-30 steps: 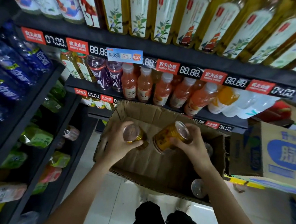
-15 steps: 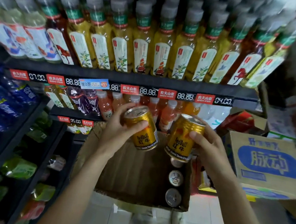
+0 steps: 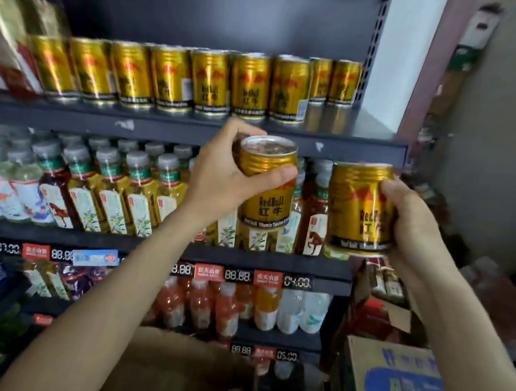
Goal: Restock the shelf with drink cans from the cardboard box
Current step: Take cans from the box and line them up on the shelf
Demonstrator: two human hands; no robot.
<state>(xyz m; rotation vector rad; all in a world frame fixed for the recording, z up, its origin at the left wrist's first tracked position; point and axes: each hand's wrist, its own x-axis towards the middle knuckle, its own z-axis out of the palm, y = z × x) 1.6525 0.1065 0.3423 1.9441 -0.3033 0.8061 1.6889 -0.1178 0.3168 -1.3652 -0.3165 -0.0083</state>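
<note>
What I can't make out from here

My right hand (image 3: 418, 223) covers the end of the lettering on the can (image 3: 359, 208) I hold. The bottles (image 3: 11, 29) at upper left are smeared and run off the frame. The cardboard box (image 3: 182, 374) is cut off at the bottom edge, its inside mostly out of sight.

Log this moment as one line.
left hand: holds gold can | right hand: holds second can | both below can shelf | gap at right
</note>
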